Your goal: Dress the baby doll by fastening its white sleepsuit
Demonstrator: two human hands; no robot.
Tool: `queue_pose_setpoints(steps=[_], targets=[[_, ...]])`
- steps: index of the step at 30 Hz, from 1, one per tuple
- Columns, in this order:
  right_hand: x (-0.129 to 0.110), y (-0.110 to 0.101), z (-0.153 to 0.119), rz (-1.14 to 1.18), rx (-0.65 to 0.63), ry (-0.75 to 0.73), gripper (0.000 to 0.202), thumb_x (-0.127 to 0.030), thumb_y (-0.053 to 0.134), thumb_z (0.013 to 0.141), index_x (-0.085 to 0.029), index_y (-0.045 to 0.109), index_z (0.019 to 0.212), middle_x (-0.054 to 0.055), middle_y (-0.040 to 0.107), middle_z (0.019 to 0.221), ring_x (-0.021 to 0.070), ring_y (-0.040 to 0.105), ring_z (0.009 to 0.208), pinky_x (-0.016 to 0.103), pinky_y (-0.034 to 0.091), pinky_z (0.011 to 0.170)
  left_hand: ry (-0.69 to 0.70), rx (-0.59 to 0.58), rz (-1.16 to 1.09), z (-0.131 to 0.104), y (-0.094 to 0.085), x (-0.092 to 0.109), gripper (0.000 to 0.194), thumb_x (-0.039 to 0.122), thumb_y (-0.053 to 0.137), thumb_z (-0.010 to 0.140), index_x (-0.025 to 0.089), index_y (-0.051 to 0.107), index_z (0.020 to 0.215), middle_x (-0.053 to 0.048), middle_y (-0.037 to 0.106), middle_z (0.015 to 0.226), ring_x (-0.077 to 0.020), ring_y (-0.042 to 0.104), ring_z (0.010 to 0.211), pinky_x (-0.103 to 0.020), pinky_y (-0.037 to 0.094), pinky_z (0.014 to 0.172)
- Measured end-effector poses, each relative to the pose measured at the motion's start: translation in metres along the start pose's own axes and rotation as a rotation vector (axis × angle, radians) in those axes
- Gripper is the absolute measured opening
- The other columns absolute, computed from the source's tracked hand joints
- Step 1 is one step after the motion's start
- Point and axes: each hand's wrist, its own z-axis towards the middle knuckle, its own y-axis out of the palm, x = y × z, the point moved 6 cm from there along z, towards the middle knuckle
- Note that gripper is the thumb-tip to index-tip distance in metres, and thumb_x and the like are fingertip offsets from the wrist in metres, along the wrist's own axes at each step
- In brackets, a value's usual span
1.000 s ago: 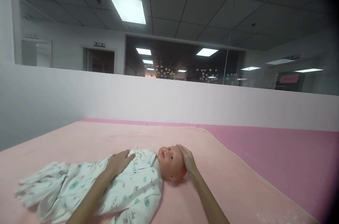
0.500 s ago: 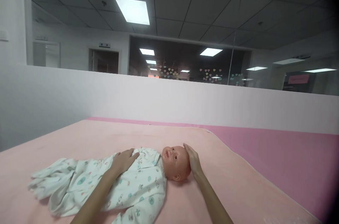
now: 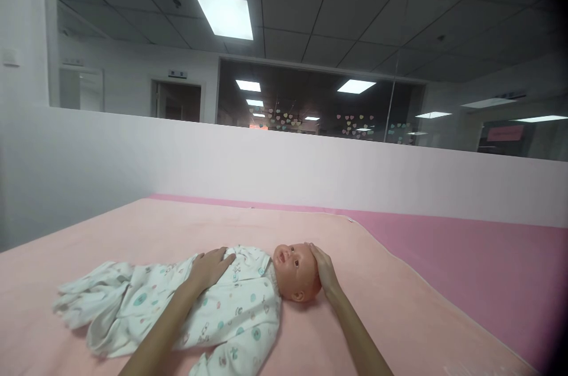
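Observation:
A baby doll lies on its back on a pink mat (image 3: 381, 317), its bare head (image 3: 297, 272) toward the right. It wears a white outfit (image 3: 239, 311) with coloured prints, whose legs stretch to the left. My left hand (image 3: 210, 269) rests flat on the doll's front, fingers extended over the cloth. Against the top of the doll's head lies my right hand (image 3: 323, 269), its fingers stretched and curved lightly along the crown. Neither hand grips anything; the palm of each is hidden.
Behind the mat runs a low white wall (image 3: 266, 163) with a glass window above it. A darker pink surface (image 3: 465, 263) shows beyond the mat's edge at the right. A wall switch (image 3: 11, 57) is at the far left.
The view has shifted slightly, moving the scene a little to the right. My right fingers lie slightly more over the doll's head. My left hand keeps its place on the outfit.

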Motion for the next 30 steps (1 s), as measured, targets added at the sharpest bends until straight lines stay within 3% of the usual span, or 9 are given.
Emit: queue_pose_setpoints(steps=[5, 10, 14, 19, 25, 28, 30], targets=[[-0.005, -0.008, -0.003, -0.014, 0.105, -0.019, 0.049, -0.048, 0.057, 0.067, -0.015, 0.061, 0.103, 0.006, 0.055, 0.117, 0.0209, 0.047, 0.111, 0.031, 0.036, 0.094, 0.015, -0.001, -0.010, 0.000, 0.000, 0.001, 0.054, 0.052, 0.024, 0.078, 0.019, 0.054, 0.108, -0.012, 0.054, 0.121, -0.0287, 0.047, 0.110, -0.048, 0.024, 0.096], [-0.009, 0.002, -0.005, -0.017, -0.036, 0.023, 0.047, -0.054, 0.055, 0.068, -0.012, 0.066, 0.086, 0.007, 0.065, 0.094, 0.0228, 0.057, 0.092, 0.030, 0.045, 0.078, 0.005, -0.004, 0.003, 0.001, 0.000, 0.000, 0.054, 0.051, 0.024, 0.077, 0.019, 0.053, 0.109, -0.012, 0.053, 0.122, -0.0287, 0.046, 0.112, -0.048, 0.023, 0.097], [-0.010, -0.002, -0.005, -0.020, 0.049, -0.008, 0.048, -0.053, 0.059, 0.064, -0.014, 0.065, 0.091, 0.006, 0.062, 0.104, 0.0219, 0.053, 0.101, 0.029, 0.041, 0.084, 0.006, 0.004, 0.011, 0.000, 0.001, 0.000, 0.053, 0.052, 0.024, 0.077, 0.020, 0.054, 0.107, -0.011, 0.053, 0.121, -0.0285, 0.047, 0.111, -0.047, 0.024, 0.097], [-0.015, 0.002, -0.008, -0.028, -0.021, 0.001, 0.046, -0.055, 0.057, 0.065, -0.012, 0.066, 0.079, 0.005, 0.066, 0.084, 0.0216, 0.057, 0.085, 0.029, 0.044, 0.074, 0.009, 0.019, 0.011, 0.000, 0.000, 0.001, 0.052, 0.052, 0.025, 0.078, 0.021, 0.055, 0.106, -0.009, 0.056, 0.119, -0.0275, 0.048, 0.111, -0.045, 0.025, 0.097], [-0.018, 0.003, -0.009, -0.132, -0.012, -0.025, 0.047, -0.056, 0.050, 0.070, -0.012, 0.065, 0.080, 0.007, 0.066, 0.083, 0.0215, 0.058, 0.081, 0.030, 0.044, 0.073, 0.017, 0.016, -0.006, -0.002, 0.000, 0.003, 0.052, 0.050, 0.026, 0.078, 0.020, 0.053, 0.111, -0.009, 0.055, 0.119, -0.0270, 0.047, 0.112, -0.048, 0.023, 0.098], [-0.022, -0.004, -0.012, -0.240, 0.097, -0.078, 0.046, -0.052, 0.049, 0.072, -0.013, 0.063, 0.092, 0.009, 0.063, 0.098, 0.0234, 0.054, 0.095, 0.033, 0.041, 0.084, -0.015, 0.107, -0.020, -0.005, -0.008, 0.004, 0.047, 0.046, 0.032, 0.078, 0.020, 0.052, 0.111, -0.010, 0.057, 0.116, -0.0273, 0.049, 0.108, -0.049, 0.022, 0.098], [-0.036, -0.008, -0.019, -0.395, 0.231, -0.243, 0.044, -0.047, 0.048, 0.075, -0.014, 0.059, 0.102, 0.009, 0.058, 0.109, 0.0231, 0.049, 0.104, 0.036, 0.035, 0.092, 0.028, 0.251, -0.070, -0.010, -0.021, 0.013, 0.044, 0.043, 0.035, 0.078, 0.020, 0.053, 0.110, -0.009, 0.058, 0.113, -0.0251, 0.051, 0.104, -0.044, 0.027, 0.096]])
